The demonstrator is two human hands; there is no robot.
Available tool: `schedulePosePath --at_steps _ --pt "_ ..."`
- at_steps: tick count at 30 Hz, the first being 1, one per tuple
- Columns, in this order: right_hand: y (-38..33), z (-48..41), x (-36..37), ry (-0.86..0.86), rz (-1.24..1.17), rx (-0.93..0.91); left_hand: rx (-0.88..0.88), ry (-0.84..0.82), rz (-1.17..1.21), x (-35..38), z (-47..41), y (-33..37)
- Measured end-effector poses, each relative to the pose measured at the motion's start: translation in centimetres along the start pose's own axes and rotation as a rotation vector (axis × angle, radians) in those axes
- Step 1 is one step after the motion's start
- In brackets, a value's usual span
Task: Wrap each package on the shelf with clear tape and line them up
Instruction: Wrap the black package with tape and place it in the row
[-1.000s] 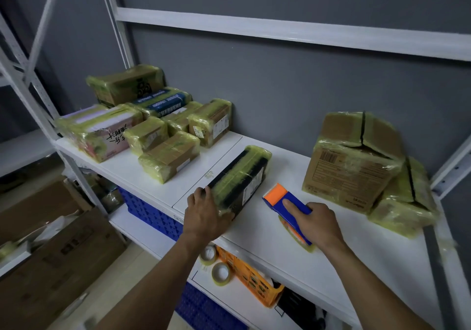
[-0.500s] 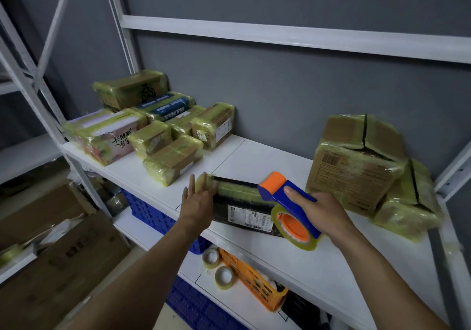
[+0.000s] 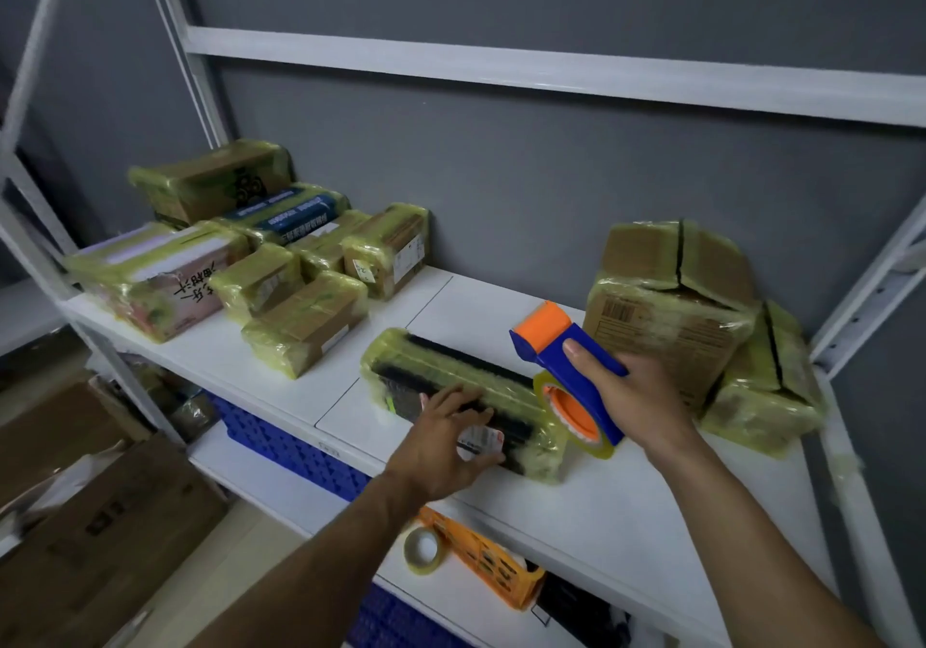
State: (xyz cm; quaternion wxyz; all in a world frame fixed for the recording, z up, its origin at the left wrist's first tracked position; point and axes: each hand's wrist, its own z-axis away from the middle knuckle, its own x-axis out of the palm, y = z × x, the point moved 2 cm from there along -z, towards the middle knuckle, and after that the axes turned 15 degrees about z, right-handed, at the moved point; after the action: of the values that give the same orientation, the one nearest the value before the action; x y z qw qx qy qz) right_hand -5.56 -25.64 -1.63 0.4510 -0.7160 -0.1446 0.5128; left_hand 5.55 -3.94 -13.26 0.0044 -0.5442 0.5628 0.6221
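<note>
Left hand (image 3: 441,444) spread on black package (image 3: 451,369) — right hand (image 3: 632,397) grips tape dispenser (image 3: 561,344); label (image 3: 483,439) unreadable.

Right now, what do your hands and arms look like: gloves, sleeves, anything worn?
Both are bare. The left hand and right hand wear no gloves, and no ring, watch or wristband shows. The left forearm and right forearm are uncovered down to the frame's edge; no sleeve is in view.

Blue crate (image 3: 295,447), orange basket (image 3: 481,555), floor cardboard boxes (image 3: 100,522).
</note>
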Motion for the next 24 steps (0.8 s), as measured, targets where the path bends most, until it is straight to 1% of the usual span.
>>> schedulePosePath --at_steps 3,5,7,9,11,13,16,22,24 --pt "-0.1 0.3 0.2 -0.023 0.022 -0.013 0.106 0.049 0.108 -3.2 0.2 -2.0" --pt "-0.1 0.3 0.5 -0.051 0.045 -0.016 0.128 0.093 0.082 -4.8 0.4 -2.7" --pt "0.0 0.2 0.9 -0.073 0.06 -0.032 0.126 0.148 0.019 -4.5 0.6 -1.9" --pt "0.0 0.0 1.6 -0.086 0.074 -0.04 0.063 0.181 -0.052 -1.9 1.2 0.0" --pt "0.0 -0.1 2.4 -0.11 0.087 -0.027 -0.047 0.187 -0.116 1.4 2.1 2.0" --pt "-0.3 -0.1 2.8 -0.142 0.105 -0.021 -0.134 0.2 -0.15 3.0 2.6 2.6" --pt "-0.6 -0.1 3.1 -0.189 0.126 -0.032 -0.136 0.151 -0.081 2.3 3.0 1.7" --pt "-0.5 0.2 3.2 -0.28 0.151 -0.027 -0.015 -0.101 -0.038 -0.7 2.7 -0.9" --pt "-0.4 0.4 3.5 -0.348 0.199 -0.012 -0.015 -0.138 -0.055 -1.4 2.3 -1.5"
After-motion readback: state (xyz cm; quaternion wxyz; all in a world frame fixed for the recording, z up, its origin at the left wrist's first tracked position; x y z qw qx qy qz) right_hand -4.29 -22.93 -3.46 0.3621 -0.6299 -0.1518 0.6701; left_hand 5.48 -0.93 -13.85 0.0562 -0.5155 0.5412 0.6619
